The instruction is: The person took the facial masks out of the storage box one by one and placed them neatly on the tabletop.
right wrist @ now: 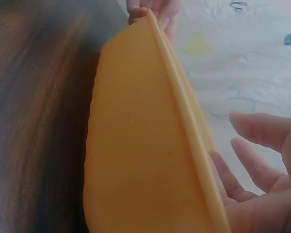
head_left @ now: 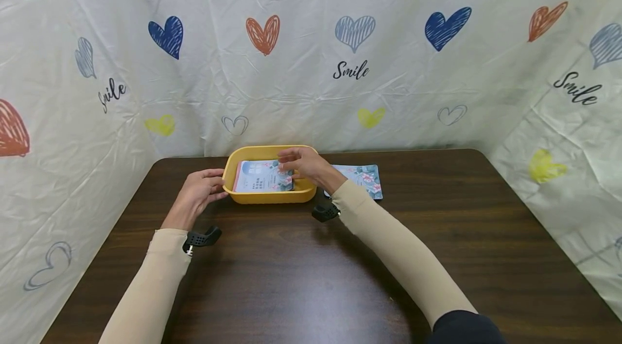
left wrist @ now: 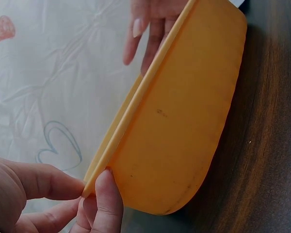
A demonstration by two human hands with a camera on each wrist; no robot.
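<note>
A yellow plastic basket (head_left: 269, 199) stands near the back edge of the table. In it lies a flat pale-blue packet (head_left: 257, 177) printed with flowers, with a pink edge showing beneath it at the left. My left hand (head_left: 200, 190) holds the basket's left end; the left wrist view shows thumb and fingers (left wrist: 109, 194) pinching the rim. My right hand (head_left: 307, 164) reaches over the basket's right end, its fingers parted above the packet's flowered side. Seen from the right wrist, those fingers (right wrist: 262, 165) are spread inside the rim, with nothing between them.
Right of the basket, another flowered packet (head_left: 365, 177) lies on the dark wooden table (head_left: 272, 279), partly behind my right wrist. A white curtain (head_left: 301, 112) printed with hearts hangs close behind the table and along both sides. Black devices (head_left: 324, 212) are strapped to both wrists.
</note>
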